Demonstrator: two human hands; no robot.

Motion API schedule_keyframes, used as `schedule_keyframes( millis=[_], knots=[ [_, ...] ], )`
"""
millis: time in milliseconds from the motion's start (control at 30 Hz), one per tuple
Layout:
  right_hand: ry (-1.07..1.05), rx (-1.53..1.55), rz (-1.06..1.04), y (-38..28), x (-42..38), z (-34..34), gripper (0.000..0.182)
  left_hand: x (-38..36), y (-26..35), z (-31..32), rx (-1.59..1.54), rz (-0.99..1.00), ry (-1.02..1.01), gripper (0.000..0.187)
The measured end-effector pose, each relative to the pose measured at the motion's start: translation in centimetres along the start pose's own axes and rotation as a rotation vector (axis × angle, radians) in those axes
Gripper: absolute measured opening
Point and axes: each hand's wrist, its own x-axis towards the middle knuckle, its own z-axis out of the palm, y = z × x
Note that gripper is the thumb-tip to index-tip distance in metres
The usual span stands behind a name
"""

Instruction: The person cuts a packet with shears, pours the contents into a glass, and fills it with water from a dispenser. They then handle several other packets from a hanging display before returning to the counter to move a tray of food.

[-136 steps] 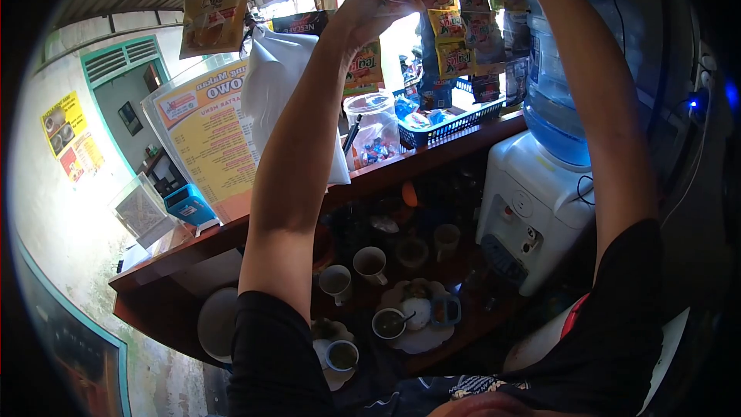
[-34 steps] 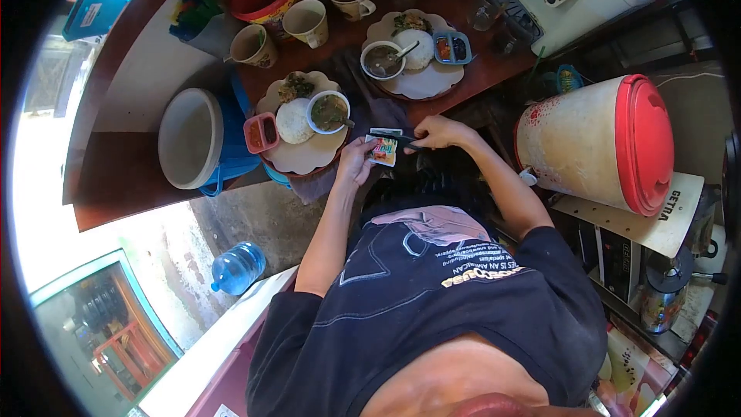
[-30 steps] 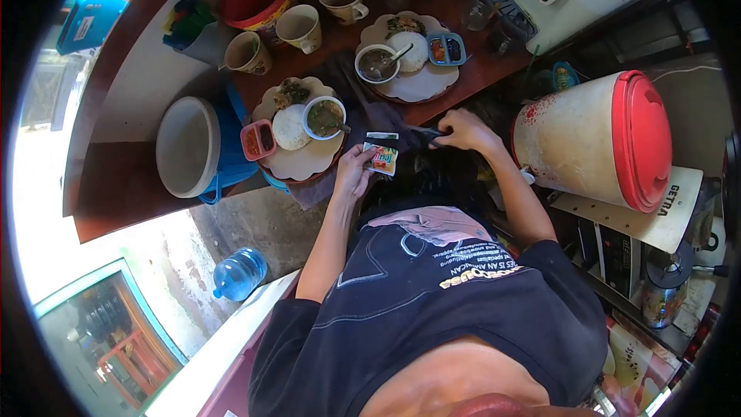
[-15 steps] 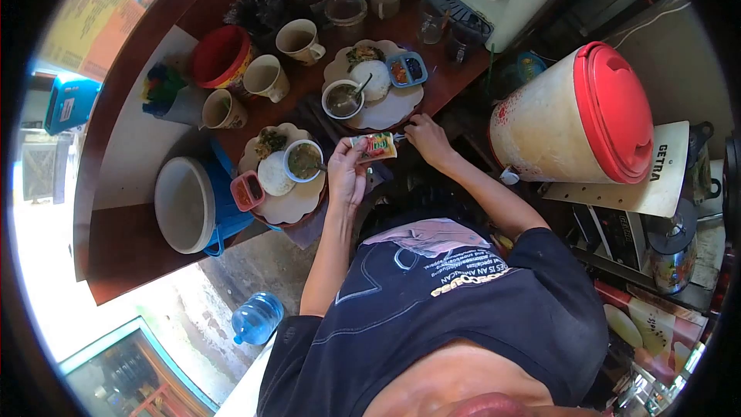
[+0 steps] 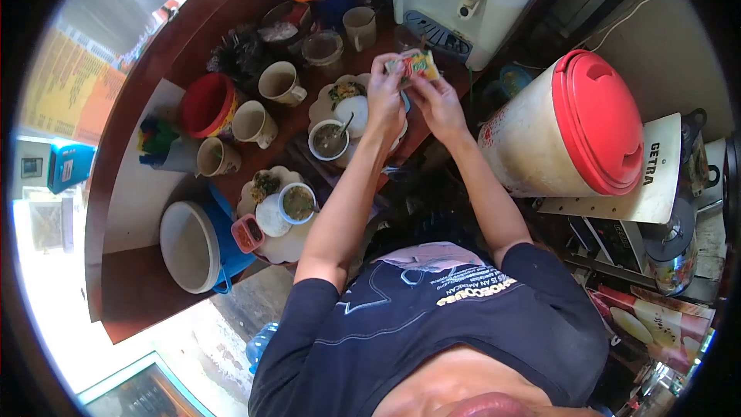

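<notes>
Table layout's unchanged, but my view has swung so more of the dispenser shows; cooler sits off to my right. Main change: half a second ago I was working at the table's near edge, now I've reached in over the far side of the rear plate, just short of the drip tray. Left fingers are closed on the sachet, held up above the table. Right fingers have come in against its lower side; can't tell if they pinch or just steady it. The dark tool I had there earlier isn't visible in them now. My read: tool work's done, it's bare-handed sachet handling. Too blurred to tell if it's open.
</notes>
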Motion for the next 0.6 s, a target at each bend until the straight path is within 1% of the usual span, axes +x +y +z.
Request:
schedule_keyframes(
  millis=[33, 100, 167, 200, 233, 267, 300, 367, 400, 467, 500, 567, 600],
  knots=[
    [0.028, 0.041, 0.000, -0.5, 1.5, -0.5, 0.023, 1.3, -0.1, 0.4, 0.030, -0.021, -0.027, 0.010],
    [0.042, -0.039, -0.035, -2.5, 4.6, -1.1, 0.023, 4.7, 0.0, 1.7, 0.089, -0.052, -0.101, 0.012],
    [0.079, -0.138, -0.052, -4.2, 7.6, -2.3, 0.023, 8.2, -0.2, 1.5, 0.271, -0.074, -0.155, 0.017],
    [0.091, -0.215, -0.097, -4.6, 9.0, -3.1, 0.022, 10.0, -0.6, 1.3, 0.364, -0.084, -0.177, 0.019],
    [0.104, -0.289, -0.139, -5.0, 10.1, -3.7, 0.022, 11.7, -1.4, 1.1, 0.498, 0.049, -0.180, 0.029],
    [0.115, -0.362, -0.178, -5.2, 11.2, -4.4, 0.021, 12.6, -1.3, 1.1, 0.584, 0.062, -0.201, 0.031],
    [0.158, -0.537, -0.183, -5.3, 12.2, -5.2, 0.024, 13.4, -1.1, 0.8, 0.670, 0.073, -0.219, 0.033],
    [0.164, -0.822, -0.267, -4.9, 13.9, -6.9, 0.026, 15.0, -1.1, 0.0, 0.818, 0.120, -0.230, 0.038],
    [0.167, -0.965, -0.303, -4.5, 14.3, -7.7, 0.028, 15.6, -1.4, -0.7, 0.863, 0.133, -0.230, 0.038],
    [0.195, -1.230, -0.273, -4.9, 14.3, -7.1, 0.028, 16.2, -1.5, -1.4, 0.951, 0.162, -0.230, 0.038],
    [0.205, -1.364, -0.257, -5.0, 14.3, -6.7, 0.029, 16.3, -1.7, -1.7, 1.058, 0.232, -0.229, 0.038],
    [0.147, -1.462, -0.272, -4.7, 14.8, -6.8, 0.026, 16.2, -1.8, -2.2, 1.270, 0.384, -0.220, 0.037],
    [0.118, -1.511, -0.283, -4.6, 15.2, -6.8, 0.025, 16.3, -1.9, -2.5, 1.304, 0.439, -0.230, 0.036]
  ],
)
